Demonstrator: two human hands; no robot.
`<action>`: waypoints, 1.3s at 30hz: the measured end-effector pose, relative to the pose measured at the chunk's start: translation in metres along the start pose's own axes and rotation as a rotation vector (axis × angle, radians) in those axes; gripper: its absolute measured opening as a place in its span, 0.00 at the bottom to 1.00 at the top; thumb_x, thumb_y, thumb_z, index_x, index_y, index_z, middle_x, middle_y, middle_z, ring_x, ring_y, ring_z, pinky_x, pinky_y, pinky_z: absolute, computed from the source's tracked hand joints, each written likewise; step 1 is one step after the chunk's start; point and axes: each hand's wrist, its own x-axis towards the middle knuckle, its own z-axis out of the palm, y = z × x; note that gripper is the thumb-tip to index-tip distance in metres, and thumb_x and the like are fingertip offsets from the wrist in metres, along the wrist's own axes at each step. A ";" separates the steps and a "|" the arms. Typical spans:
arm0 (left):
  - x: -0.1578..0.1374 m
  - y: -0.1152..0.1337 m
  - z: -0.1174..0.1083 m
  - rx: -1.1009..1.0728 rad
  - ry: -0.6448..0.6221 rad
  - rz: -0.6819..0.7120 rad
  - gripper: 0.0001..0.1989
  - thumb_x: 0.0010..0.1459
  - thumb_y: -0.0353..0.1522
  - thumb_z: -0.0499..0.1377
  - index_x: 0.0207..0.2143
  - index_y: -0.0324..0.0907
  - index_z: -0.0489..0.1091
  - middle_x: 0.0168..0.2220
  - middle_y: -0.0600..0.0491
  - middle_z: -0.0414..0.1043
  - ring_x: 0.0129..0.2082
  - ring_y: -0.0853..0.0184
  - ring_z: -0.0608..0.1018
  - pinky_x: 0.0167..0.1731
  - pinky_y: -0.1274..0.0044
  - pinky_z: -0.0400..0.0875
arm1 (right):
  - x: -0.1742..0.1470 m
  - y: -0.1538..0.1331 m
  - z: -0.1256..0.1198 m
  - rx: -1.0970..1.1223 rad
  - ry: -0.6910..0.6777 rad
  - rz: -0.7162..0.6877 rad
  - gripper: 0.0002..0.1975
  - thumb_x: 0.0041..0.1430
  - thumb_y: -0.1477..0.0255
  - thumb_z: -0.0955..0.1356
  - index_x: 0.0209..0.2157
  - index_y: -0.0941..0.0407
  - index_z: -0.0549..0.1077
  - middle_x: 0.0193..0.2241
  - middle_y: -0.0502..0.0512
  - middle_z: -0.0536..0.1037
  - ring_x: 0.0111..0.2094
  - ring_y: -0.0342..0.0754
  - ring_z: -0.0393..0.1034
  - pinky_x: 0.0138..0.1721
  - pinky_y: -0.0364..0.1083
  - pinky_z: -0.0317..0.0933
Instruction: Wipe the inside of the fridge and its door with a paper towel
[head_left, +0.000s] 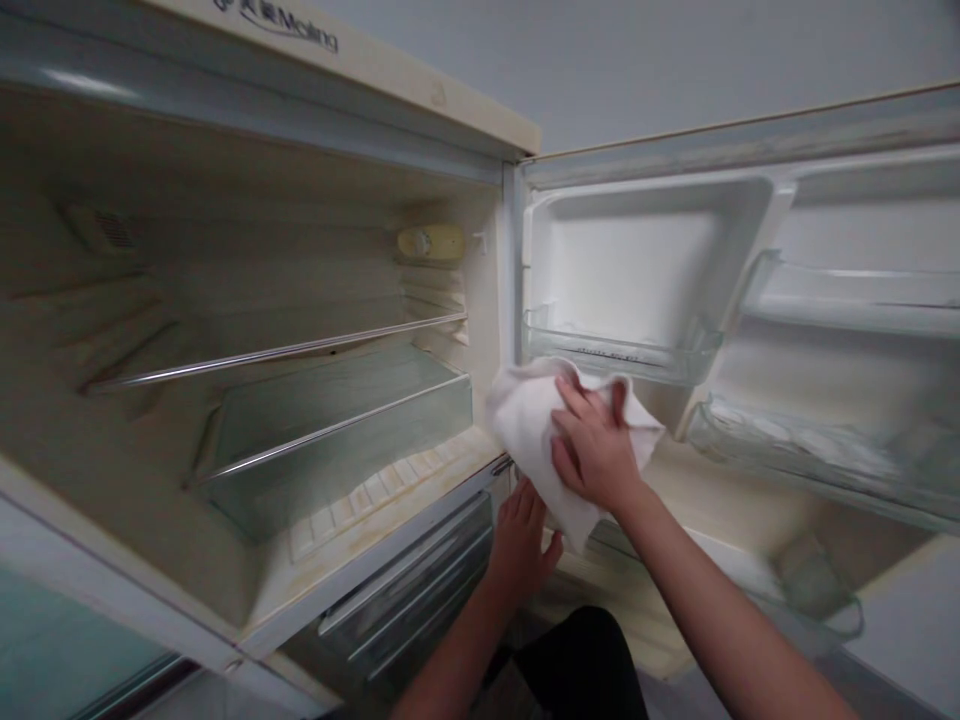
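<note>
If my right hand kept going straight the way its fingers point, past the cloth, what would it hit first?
Beyond the white cloth at its fingers, your right hand would probably meet the hinge-side end of the clear door bin, though depth is unclear.

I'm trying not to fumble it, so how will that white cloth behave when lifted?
The white cloth is probably floppy, since its edges fold and droop around the right hand. Its edges look thin, so it's likely light. With no firm, rounded shape, it seems unlikely to roll.
</note>
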 end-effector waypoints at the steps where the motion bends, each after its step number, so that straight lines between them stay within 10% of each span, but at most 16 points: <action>1: 0.000 0.000 0.000 0.007 -0.008 0.004 0.23 0.56 0.34 0.63 0.54 0.41 0.68 0.53 0.41 0.73 0.58 0.48 0.72 0.57 0.55 0.69 | 0.008 0.006 0.004 -0.071 -0.005 0.035 0.22 0.67 0.67 0.61 0.59 0.59 0.69 0.71 0.63 0.54 0.65 0.63 0.57 0.58 0.62 0.60; 7: 0.003 0.002 -0.012 -0.029 -0.055 0.034 0.27 0.59 0.32 0.61 0.60 0.40 0.61 0.57 0.41 0.69 0.63 0.49 0.68 0.59 0.58 0.68 | 0.022 0.034 0.026 -0.296 -0.157 0.045 0.37 0.65 0.64 0.65 0.71 0.60 0.53 0.72 0.65 0.49 0.71 0.65 0.43 0.69 0.69 0.33; 19: 0.009 -0.001 -0.023 -0.103 -0.090 0.051 0.26 0.58 0.30 0.60 0.59 0.41 0.61 0.62 0.40 0.64 0.69 0.50 0.60 0.63 0.57 0.63 | 0.045 0.054 0.002 -0.334 -0.272 -0.088 0.34 0.69 0.65 0.60 0.72 0.61 0.51 0.70 0.65 0.55 0.67 0.64 0.54 0.61 0.60 0.54; 29: 0.010 -0.005 -0.027 -0.106 -0.103 0.071 0.26 0.58 0.30 0.60 0.59 0.41 0.62 0.60 0.40 0.66 0.68 0.50 0.60 0.63 0.57 0.64 | -0.006 0.050 0.007 -0.433 -0.259 -0.021 0.47 0.58 0.58 0.71 0.72 0.57 0.50 0.73 0.66 0.42 0.72 0.66 0.38 0.66 0.69 0.38; 34: 0.012 -0.003 -0.030 -0.117 -0.103 0.075 0.25 0.58 0.29 0.59 0.58 0.41 0.62 0.60 0.40 0.66 0.69 0.50 0.60 0.62 0.57 0.65 | 0.004 0.050 0.019 -0.404 -0.433 -0.197 0.33 0.68 0.67 0.62 0.72 0.55 0.53 0.73 0.62 0.39 0.70 0.65 0.47 0.55 0.63 0.57; 39: 0.011 -0.003 -0.029 -0.101 -0.108 0.072 0.25 0.59 0.30 0.59 0.59 0.41 0.62 0.61 0.41 0.66 0.69 0.51 0.59 0.62 0.59 0.64 | 0.021 0.055 0.010 -0.240 -0.385 -0.211 0.31 0.69 0.69 0.59 0.71 0.57 0.55 0.73 0.62 0.43 0.67 0.64 0.54 0.57 0.61 0.55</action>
